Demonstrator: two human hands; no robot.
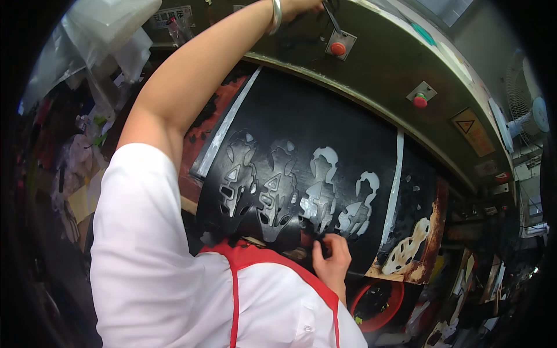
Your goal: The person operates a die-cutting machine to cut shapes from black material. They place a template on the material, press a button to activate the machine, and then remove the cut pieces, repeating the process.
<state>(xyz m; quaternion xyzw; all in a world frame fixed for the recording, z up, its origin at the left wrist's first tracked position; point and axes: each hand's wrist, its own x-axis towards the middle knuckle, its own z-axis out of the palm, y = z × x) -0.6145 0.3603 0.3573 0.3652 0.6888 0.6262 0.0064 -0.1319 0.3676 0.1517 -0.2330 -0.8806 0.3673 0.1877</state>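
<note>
A black sheet (325,122) lies in front of me, with several patterned cut-out pieces on it. Two of these are dark and two, such as the grey-white piece (318,197), are pale. My left arm reaches up to the green machine beam, and my left hand (299,7) is at the top edge, dark and cut off, near a thin metal rod (332,16). Whether it grips the rod cannot be seen. My right hand (333,260) is at the sheet's near edge, below the pale pieces. Its fingers are curled toward the thumb around something dark I cannot make out.
The green beam (377,64) carries a red button (338,49) and another red button (420,101). A cream perforated piece (408,246) lies on the right of the bed. A red bucket (400,297) with dark scraps stands at lower right. Plastic bags (98,29) hang at upper left.
</note>
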